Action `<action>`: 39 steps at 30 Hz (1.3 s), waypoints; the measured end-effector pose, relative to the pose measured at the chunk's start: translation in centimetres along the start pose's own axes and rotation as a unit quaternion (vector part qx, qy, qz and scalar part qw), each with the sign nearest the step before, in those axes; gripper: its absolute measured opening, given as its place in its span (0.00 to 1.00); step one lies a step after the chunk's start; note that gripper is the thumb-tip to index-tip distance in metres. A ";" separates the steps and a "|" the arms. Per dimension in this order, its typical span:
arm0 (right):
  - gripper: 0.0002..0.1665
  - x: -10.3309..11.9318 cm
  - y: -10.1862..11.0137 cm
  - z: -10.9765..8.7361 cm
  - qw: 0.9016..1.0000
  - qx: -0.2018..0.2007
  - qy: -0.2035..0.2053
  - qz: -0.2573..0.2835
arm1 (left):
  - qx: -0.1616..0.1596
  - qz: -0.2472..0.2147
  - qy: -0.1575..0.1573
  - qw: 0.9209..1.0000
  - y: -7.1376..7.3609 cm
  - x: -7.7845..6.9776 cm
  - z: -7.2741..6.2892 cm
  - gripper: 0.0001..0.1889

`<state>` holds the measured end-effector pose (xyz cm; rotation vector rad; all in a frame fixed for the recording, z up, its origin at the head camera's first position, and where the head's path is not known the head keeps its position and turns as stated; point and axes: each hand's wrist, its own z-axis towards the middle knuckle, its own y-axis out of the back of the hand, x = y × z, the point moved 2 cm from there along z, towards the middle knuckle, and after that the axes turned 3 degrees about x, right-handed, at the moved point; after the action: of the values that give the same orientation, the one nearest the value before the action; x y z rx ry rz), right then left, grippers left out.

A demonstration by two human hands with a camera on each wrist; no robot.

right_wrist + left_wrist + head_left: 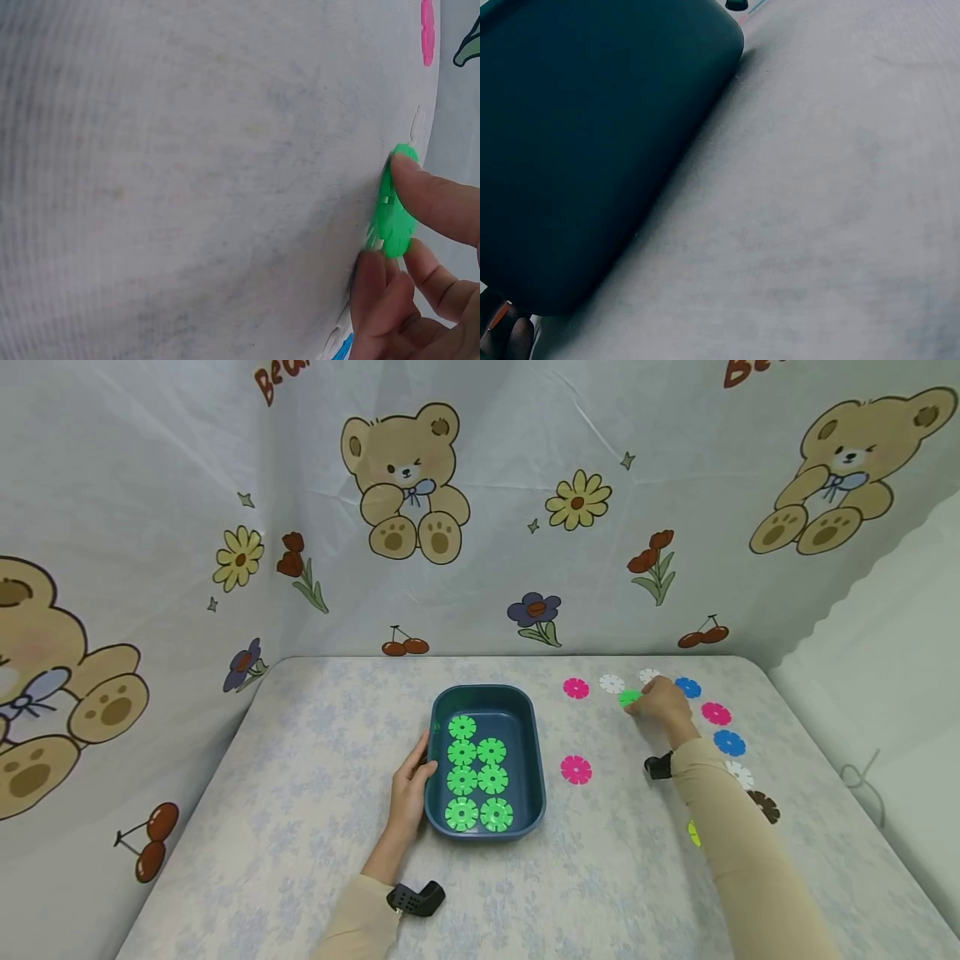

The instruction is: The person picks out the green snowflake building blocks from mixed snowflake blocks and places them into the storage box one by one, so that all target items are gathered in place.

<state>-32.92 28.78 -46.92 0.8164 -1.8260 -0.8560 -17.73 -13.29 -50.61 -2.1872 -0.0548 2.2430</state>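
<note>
A dark blue plastic tray [536, 777] sits on the table with several green notched discs [492, 778] lying flat in its left part. My left hand [407, 793] holds the tray's left side, thumb at the rim and fingers along the outer wall. In the left wrist view the tray's wall [592, 142] fills the left, and fingertips [517, 337] show at its lower corner. At the back right, my right hand [663, 703] pinches another green notched disc [397, 206] between thumb and fingers, its edge tilted up close to the tabletop.
Loose discs lie right of the tray: pink ones [576, 770], white ones [611, 684], blue ones [729, 743], a brown one [765, 807] and a yellow one [693, 833] partly under my right sleeve. Bear-print cloth [480, 593] hangs behind the table.
</note>
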 end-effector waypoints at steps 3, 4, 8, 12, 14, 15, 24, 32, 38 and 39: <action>0.29 -0.1 0.2 -0.1 1.000 -0.006 0.008 0.007 | 0.001 -0.001 0.001 1.000 0.0 0.0 0.0 0.28; 0.27 -0.2 0.3 -0.1 1.000 -0.007 0.012 0.014 | 0.000 0.000 0.003 1.000 0.0 0.1 0.0 0.28; 0.21 -0.2 0.8 -0.2 0.998 -0.005 0.026 0.051 | 0.000 0.002 0.005 1.000 0.0 0.2 0.0 0.28; 0.21 -0.1 1.1 -0.6 0.995 0.005 0.041 0.093 | -0.002 0.007 0.000 1.000 0.0 0.1 0.0 0.28; 0.21 0.0 1.2 -0.7 0.993 0.013 0.053 0.107 | -0.004 0.010 0.000 1.000 0.1 0.1 0.0 0.28; 0.21 0.1 1.3 -0.7 0.992 0.019 0.058 0.113 | -0.004 0.012 -0.002 1.000 0.0 0.1 0.0 0.28; 0.21 3.4 1.1 -2.1 0.973 0.073 0.136 0.173 | -0.005 0.008 -0.003 1.000 0.0 0.1 0.0 0.28; 0.20 8.4 1.0 -4.6 0.960 0.090 0.198 0.178 | -0.005 -0.002 0.003 1.000 0.0 0.2 0.1 0.28; 0.17 12.2 0.4 -6.7 0.947 0.106 0.250 0.172 | -0.003 -0.004 0.001 1.000 0.0 0.1 0.1 0.28; 0.16 12.9 0.2 -7.0 0.945 0.110 0.259 0.168 | -0.002 -0.005 0.001 1.000 0.0 0.1 0.1 0.28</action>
<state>-31.01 16.94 -38.55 0.7502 -1.5339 -0.1898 -17.87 -13.25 -50.75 -2.1863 -0.0706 2.2378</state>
